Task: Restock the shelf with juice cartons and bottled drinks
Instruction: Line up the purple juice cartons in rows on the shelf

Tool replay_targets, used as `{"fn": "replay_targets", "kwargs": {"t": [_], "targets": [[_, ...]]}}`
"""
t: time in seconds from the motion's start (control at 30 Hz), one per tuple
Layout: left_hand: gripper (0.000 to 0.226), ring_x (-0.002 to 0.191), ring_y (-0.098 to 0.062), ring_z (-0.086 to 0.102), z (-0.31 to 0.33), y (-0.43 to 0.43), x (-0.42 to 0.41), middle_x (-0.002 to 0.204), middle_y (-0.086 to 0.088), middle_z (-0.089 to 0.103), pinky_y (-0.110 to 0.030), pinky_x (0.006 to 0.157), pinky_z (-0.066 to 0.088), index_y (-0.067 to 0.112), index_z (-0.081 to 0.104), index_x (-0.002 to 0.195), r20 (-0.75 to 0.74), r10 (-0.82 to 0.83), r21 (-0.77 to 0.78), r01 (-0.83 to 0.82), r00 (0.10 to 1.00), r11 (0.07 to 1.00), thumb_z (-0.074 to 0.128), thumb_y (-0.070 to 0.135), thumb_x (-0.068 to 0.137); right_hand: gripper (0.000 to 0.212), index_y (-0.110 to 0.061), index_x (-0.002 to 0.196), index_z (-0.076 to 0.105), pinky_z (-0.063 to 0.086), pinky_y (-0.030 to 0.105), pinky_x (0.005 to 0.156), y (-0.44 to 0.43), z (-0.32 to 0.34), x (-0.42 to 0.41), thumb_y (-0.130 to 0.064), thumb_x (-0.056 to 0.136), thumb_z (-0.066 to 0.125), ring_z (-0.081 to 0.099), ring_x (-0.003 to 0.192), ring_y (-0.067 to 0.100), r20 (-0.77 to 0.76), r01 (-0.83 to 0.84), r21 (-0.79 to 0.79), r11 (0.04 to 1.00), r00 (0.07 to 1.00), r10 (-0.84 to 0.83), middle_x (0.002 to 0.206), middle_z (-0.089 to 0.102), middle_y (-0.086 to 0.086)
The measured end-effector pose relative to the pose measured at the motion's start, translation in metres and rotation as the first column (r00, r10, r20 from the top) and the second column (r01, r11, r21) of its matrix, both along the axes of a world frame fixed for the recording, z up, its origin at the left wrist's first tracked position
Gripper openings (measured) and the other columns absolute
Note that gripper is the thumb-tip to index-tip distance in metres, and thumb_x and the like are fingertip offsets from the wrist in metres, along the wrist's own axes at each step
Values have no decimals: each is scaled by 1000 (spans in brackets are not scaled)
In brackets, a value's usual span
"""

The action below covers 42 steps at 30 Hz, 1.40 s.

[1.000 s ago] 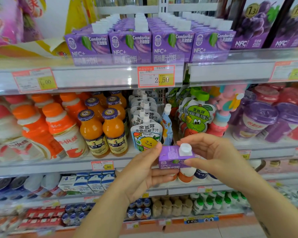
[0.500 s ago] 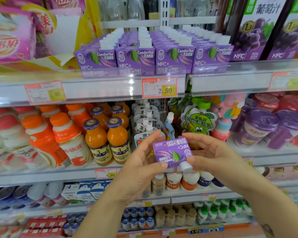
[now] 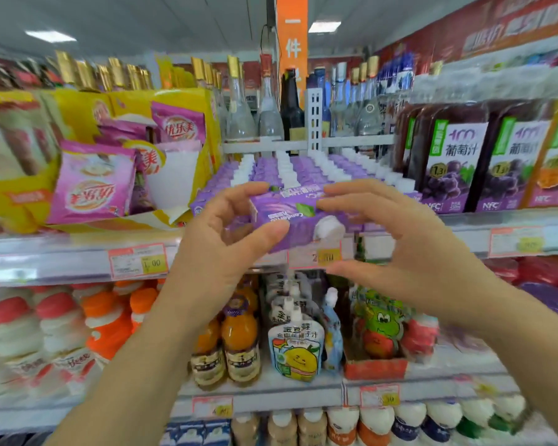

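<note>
Shop aisle, head view: stocked shelving under ceiling lights, much of it motion-blurred. The middle shelf [image 3: 62, 252] has price tags [image 3: 138, 262] on its edge. On it, at 12 o'clock from frame centre, sits a packed block of small purple cartons [image 3: 303, 170] w/ white caps. Tall grape juice cartons [image 3: 455, 162] are at 2 o'clock, pink sachets [image 3: 94, 185] at 10. Shelf below: orange juice bottles [image 3: 239, 342] at 6 o'clock, a spouted pouch [image 3: 295, 349] just beside them.

Task's thing: one purple juice carton [image 3: 287, 209], held in the air near centre, in front of the block & the shelf edge, not yet on the shelf. It's tilted, print upside down, white cap [image 3: 327, 228] toward 4 o'clock.

L hand [image 3: 219, 243]: grip closed on the carton, thumb on the near face, fingers over the far side. R hand [image 3: 409, 243]: grip wide, fingers nearly straight, upper ones touching the carton's top right edge, thumb below & apart from it.

Handling, my guess: light & small, stiff at the edges, but the card walls would dent if squeezed. Surface prob. smooth, a bit slippery. Best held across the flat faces near the corners, not by the cap. Looks to need turning cap-up before it slots in w/ the block.
</note>
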<state>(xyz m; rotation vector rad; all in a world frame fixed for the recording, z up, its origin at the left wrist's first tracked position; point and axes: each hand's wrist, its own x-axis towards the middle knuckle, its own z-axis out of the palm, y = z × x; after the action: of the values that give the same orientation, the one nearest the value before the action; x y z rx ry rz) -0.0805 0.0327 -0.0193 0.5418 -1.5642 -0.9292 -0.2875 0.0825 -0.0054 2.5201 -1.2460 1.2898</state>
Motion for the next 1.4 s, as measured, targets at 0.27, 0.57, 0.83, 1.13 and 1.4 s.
{"fn": "replay_targets", "kwargs": {"t": [0.27, 0.57, 0.83, 1.13, 1.4], "targets": [[34, 71, -5, 64, 52, -29, 6, 99, -5, 63, -23, 63, 54, 34, 60, 99, 81, 122, -64, -117, 989, 991, 73, 52, 73, 42, -12, 116, 64, 37, 20, 86, -52, 56, 18, -39, 84, 60, 51, 98, 16, -188, 66, -438, 897, 969, -163, 105, 66, 0], [34, 104, -7, 59, 59, -86, 36, 107, 15, 66, -27, 86, 43, 29, 64, 117, 480, 666, -585, -358, 570, 728, 46, 47, 94, 35, -28, 118, 63, 46, 10, 80, -106, 89, 18, -30, 83, 70, 61, 92, 0, -119, 129, 142, 981, 987, -112, 111, 64, -14], [46, 91, -20, 60, 37, -105, 36, 100, 7, 72, -27, 93, 32, 25, 68, 105, 559, 676, -653, -249, 479, 716, 29, 49, 95, 25, -29, 108, 66, 49, 30, 77, -129, 92, 14, -36, 84, 69, 59, 79, 15, -272, 133, 342, 930, 961, -37, 102, 67, 3], [67, 92, -13, 60, 32, -110, 36, 100, 9, 70, -23, 103, 23, 26, 68, 102, 539, 719, -706, -230, 439, 670, 7, 52, 89, 23, -28, 103, 72, 52, 34, 80, -141, 97, 20, -42, 86, 64, 63, 80, 16, -335, 133, 425, 895, 942, 19, 89, 70, -8], [69, 94, -10, 59, 31, -111, 35, 103, 9, 69, -22, 106, 19, 26, 66, 103, 544, 715, -700, -232, 438, 675, 5, 53, 88, 26, -26, 110, 70, 43, 13, 79, -145, 81, 21, -35, 97, 50, 59, 84, -1, -460, 207, 437, 875, 888, 20, 91, 64, -20]]}}
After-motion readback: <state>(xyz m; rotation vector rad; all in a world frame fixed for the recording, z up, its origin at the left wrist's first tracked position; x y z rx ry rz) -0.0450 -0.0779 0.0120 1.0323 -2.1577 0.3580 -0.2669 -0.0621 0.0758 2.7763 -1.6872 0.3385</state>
